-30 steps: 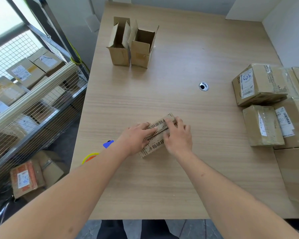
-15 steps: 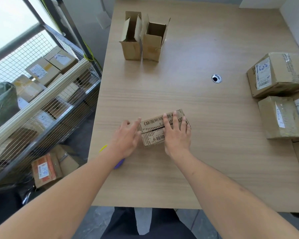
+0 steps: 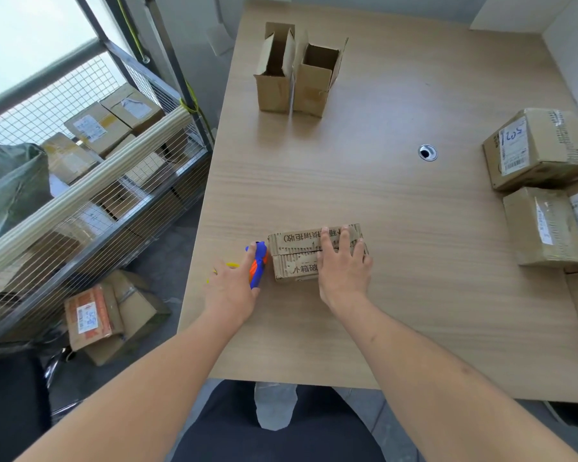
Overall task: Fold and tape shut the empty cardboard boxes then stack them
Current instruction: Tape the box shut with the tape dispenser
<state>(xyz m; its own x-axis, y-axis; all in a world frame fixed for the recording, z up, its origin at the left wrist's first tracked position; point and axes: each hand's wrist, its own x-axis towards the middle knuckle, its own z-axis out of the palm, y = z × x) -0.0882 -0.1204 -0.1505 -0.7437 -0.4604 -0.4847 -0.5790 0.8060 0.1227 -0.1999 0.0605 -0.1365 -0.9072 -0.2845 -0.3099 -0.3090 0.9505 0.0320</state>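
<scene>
Head view puts the right hand (image 3: 342, 266) flat on the folded cardboard box (image 3: 316, 253), fingers spread and straight across the seam where its two top flaps meet, pinning them down near the table's (image 3: 414, 311) front-left part. A second ago both hands pressed those flaps; now the left hand (image 3: 232, 288) has come off the box and sits on the blue-and-orange tape dispenser (image 3: 257, 265) just beside the box's left end, fingers laid over it, though whether they have closed round it I cannot tell. Folding looks finished, so taping is probably next. Two open boxes (image 3: 297, 71) wait at the far edge; sealed parcels (image 3: 541, 191) lie to the right.
</scene>
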